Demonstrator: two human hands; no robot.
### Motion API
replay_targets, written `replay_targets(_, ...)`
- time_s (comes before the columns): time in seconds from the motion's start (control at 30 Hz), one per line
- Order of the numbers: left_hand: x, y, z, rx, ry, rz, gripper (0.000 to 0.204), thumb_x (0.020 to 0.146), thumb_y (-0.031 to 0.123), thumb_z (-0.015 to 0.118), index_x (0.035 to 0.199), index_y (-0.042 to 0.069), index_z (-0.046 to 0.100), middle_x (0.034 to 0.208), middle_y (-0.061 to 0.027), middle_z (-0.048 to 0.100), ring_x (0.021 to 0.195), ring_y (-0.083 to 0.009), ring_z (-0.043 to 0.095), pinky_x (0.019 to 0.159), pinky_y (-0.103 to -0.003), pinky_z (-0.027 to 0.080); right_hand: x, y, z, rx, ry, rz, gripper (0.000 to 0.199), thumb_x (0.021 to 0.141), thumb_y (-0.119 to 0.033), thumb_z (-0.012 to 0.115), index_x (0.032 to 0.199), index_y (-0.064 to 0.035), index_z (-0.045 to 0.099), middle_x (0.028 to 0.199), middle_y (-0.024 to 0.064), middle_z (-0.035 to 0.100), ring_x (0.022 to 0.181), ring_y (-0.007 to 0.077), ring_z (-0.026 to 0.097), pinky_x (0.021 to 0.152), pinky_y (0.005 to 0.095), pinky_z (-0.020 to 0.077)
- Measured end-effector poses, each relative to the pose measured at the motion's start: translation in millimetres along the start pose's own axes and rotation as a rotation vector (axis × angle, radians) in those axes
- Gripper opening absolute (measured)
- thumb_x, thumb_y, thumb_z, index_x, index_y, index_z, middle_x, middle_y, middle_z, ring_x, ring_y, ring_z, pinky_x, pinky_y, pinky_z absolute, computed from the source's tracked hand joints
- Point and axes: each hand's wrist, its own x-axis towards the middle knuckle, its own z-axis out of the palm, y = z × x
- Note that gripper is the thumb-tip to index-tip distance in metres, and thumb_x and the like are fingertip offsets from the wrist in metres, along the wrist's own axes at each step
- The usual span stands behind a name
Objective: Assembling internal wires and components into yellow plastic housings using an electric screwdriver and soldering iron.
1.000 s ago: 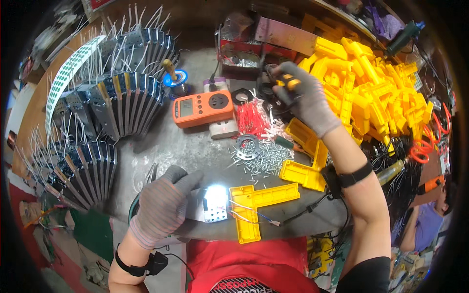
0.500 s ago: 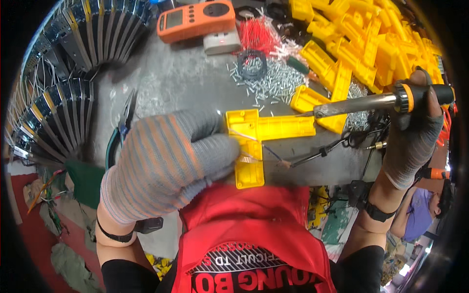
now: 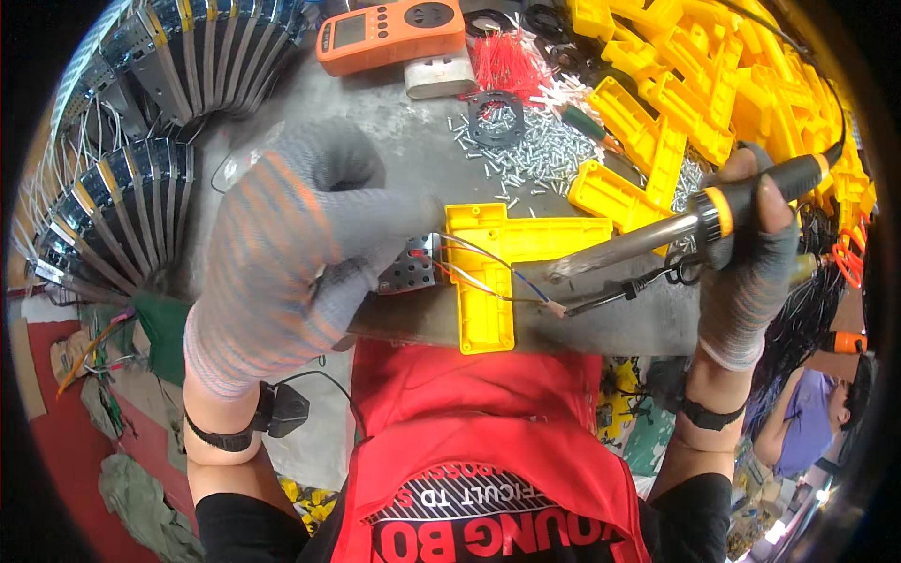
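My left hand [image 3: 282,249], in a grey and orange striped glove, is raised beside the yellow T-shaped plastic housing [image 3: 483,291]. Its fingers are curled and slightly blurred; whatever they may hold is hidden. Partly under it, a dark perforated plate [image 3: 410,266] with a red spot adjoins the housing. Thin wires [image 3: 488,253] run from the plate across the housing to a joint with a black cable [image 3: 610,296]. My right hand [image 3: 751,253], gloved with bare fingertips, grips a soldering iron [image 3: 685,225] by its black handle. The iron's tip end hovers just right of the wires.
Loose screws [image 3: 540,141] lie beyond the housing, near red-and-white wire pieces [image 3: 507,70]. Yellow housings [image 3: 694,103] are heaped at far right. An orange multimeter [image 3: 389,36] and a white socket block [image 3: 439,75] stand at the back. Fanned dark strips [image 3: 122,220] fill the left.
My left hand has lifted off the housing and curled its fingers, uncovering the perforated plate. The soldering iron has come left and lower, toward the wire joint. The pliers are now hidden.
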Motion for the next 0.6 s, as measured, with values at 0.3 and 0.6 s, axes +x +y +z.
replay_targets(0.3,0,-5,8,0.065,0.062,0.022,0.025,0.069,0.002,0.067,0.091,0.013,0.073,0.071,-0.0068,0.05,0.063,-0.0256,0.052,0.056,-0.035,0.039,4,7,-3,-0.03,-0.141,-0.001,0.038,0.09,-0.035,0.059,0.108,-0.0021,0.059,0.079,-0.0011,0.055,0.069,0.0066,0.053,0.059,0.0179,0.0382)
replay_targets(0.6,4,-1,5,0.077,0.016,-0.004,0.026,0.067,0.003,0.068,0.09,0.014,0.073,0.072,-0.0073,0.052,0.064,-0.0277,0.054,0.057,-0.037,0.041,3,6,2,-0.062,-0.122,-0.034,0.039,0.089,-0.035,0.06,0.107,-0.0016,0.058,0.079,-0.0006,0.053,0.069,0.0072,0.053,0.06,0.0174,0.0392)
